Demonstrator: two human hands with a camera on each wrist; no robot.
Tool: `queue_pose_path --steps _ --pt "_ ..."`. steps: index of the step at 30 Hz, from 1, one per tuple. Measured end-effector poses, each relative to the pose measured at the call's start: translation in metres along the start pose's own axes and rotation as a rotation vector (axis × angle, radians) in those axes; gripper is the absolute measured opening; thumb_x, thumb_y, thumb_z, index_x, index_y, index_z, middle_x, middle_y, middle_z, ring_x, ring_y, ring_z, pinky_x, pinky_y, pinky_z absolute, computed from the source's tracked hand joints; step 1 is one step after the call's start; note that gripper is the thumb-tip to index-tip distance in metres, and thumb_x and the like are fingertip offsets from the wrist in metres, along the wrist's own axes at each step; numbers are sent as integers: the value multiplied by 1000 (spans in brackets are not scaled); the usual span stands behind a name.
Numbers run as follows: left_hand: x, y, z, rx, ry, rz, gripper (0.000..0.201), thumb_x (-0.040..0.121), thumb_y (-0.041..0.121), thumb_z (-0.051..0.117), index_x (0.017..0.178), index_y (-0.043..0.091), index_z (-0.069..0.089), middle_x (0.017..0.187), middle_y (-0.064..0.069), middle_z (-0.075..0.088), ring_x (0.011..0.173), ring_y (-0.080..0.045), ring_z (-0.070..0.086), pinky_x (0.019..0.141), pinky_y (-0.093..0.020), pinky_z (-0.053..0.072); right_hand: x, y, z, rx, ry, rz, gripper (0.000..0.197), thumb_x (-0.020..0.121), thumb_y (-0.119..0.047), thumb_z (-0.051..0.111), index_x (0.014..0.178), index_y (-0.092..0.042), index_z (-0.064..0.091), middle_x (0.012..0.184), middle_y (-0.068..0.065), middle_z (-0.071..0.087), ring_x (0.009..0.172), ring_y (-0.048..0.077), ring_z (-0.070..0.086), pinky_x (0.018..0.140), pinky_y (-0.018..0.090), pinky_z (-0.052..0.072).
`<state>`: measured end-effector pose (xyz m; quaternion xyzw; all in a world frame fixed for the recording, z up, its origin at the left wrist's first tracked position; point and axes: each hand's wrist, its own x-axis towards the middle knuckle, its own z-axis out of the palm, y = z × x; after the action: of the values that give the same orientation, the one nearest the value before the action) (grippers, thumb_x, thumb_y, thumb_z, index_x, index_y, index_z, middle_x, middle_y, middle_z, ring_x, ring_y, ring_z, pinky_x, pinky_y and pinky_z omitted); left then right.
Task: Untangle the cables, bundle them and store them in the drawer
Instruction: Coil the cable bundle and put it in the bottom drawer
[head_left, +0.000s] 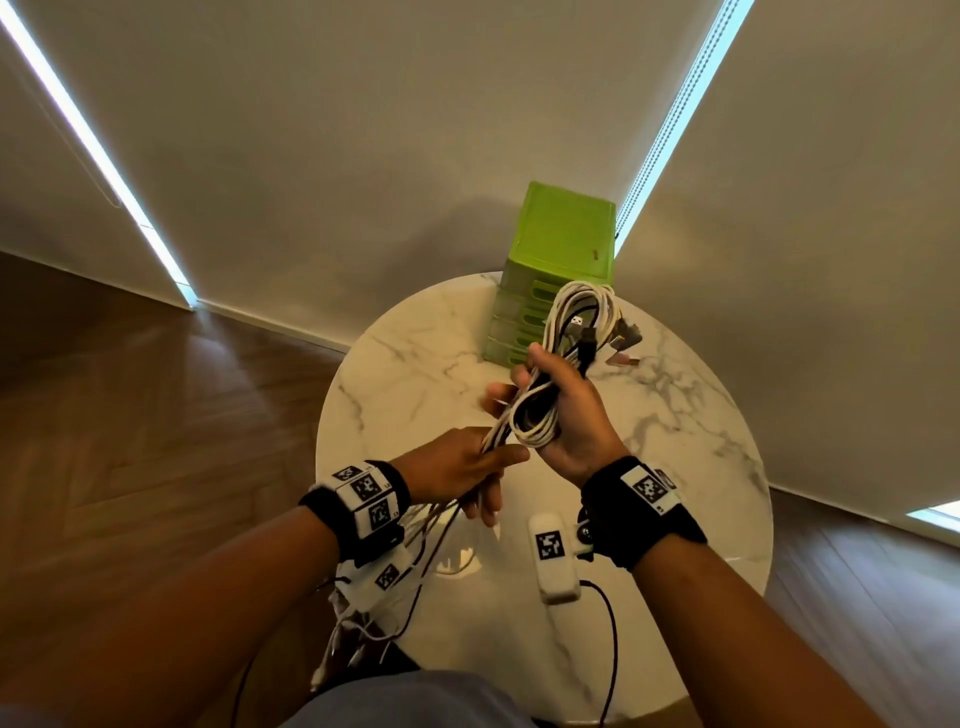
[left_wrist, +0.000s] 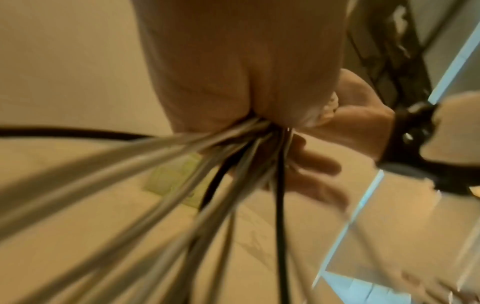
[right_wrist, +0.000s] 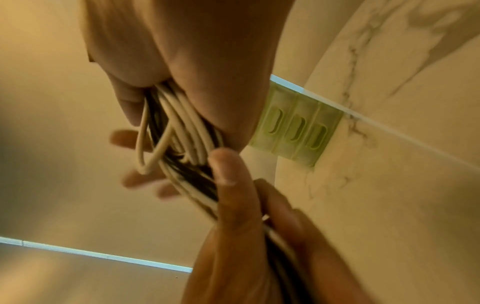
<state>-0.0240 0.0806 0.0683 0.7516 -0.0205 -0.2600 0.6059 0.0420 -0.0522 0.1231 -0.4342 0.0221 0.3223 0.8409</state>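
While our left hand (head_left: 457, 465) pinched the loose run of white and black strands between thumb and fingers, low over the near part of the round marble table (head_left: 415, 374), the free ends trailed down past that wrist toward our lap. Just to its right, our right hand (head_left: 566, 415) was curled round the looped cables (head_left: 569, 332), gripping the coil at its middle so that the loops and plugs stood up above the fist. Beyond them, at the far edge of the table, the green drawer unit (head_left: 563, 234) stood against the wall with its drawers pushed in.
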Motion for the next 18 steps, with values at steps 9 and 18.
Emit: queue_pose_path --steps 9,18 --pt "-12 -23 -37 342 -109 -41 29 90 32 77 89 13 54 74 -1 60 64 -18 69 63 -27 50 6 -59 -9 -403 140 -60 22 101 -23 59 84 -18 46 58 1 34 43 15 35 49 29 38" --pt "-30 -1 -67 532 248 206 25 83 19 76 100 27 60 82 5 69 72 -7 62 68 -31 51 -7 -39 -23 -1197 36 61 40 84 -60 71 76 -23 61 53 8 52 41 18 44 42 26 36"
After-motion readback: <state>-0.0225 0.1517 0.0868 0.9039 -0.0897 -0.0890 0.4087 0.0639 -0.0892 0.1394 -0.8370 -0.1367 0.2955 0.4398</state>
